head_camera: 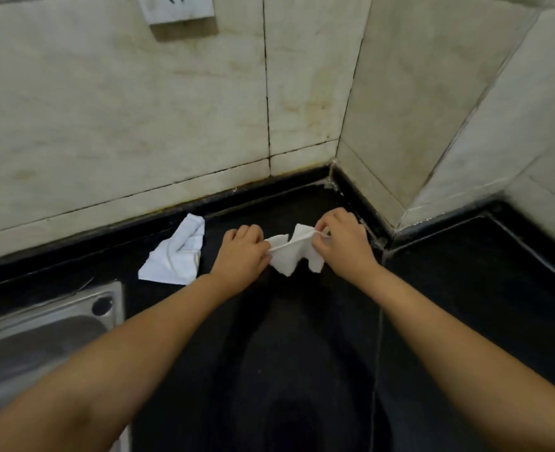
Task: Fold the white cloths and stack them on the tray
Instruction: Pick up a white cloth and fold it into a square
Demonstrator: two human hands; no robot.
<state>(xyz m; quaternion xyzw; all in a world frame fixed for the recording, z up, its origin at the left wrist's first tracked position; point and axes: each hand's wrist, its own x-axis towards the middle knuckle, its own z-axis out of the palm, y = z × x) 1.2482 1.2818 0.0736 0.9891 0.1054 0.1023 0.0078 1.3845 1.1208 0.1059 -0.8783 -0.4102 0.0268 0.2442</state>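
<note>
A small white cloth (294,254) hangs stretched between both hands above the black counter, its lower edge drooping in uneven folds. My left hand (241,252) pinches its left corner and my right hand (341,244) pinches its right corner. A second white cloth (175,256) lies crumpled on the counter to the left of my left hand, apart from it. No tray is in view.
The black stone counter (302,353) runs into a tiled wall corner (334,158) just behind the hands. A steel sink rim (51,314) sits at the lower left. A wall socket (176,8) is mounted at the top.
</note>
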